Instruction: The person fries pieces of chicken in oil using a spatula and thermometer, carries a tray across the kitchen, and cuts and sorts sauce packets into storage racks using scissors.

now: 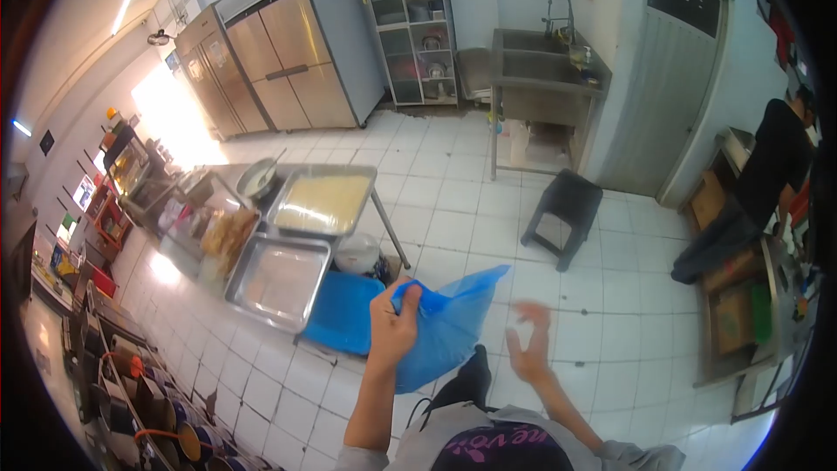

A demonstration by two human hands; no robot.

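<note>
The blue plastic bag point(449, 331) hangs from the left hand point(395, 321), gripped at its top between thumb and fingers; the right hand point(530, 344), blurred, is just beside it, empty, fingers spread and curved. The bag is thin, crinkled and translucent. To the left, a desk point(390, 228) carries a shallow rectangular metal tray point(321, 201) of something flat and pale yellow. White tiled floor point(453, 201) surrounds a dark stool point(565, 214) and steel refrigerators point(292, 61).
</note>
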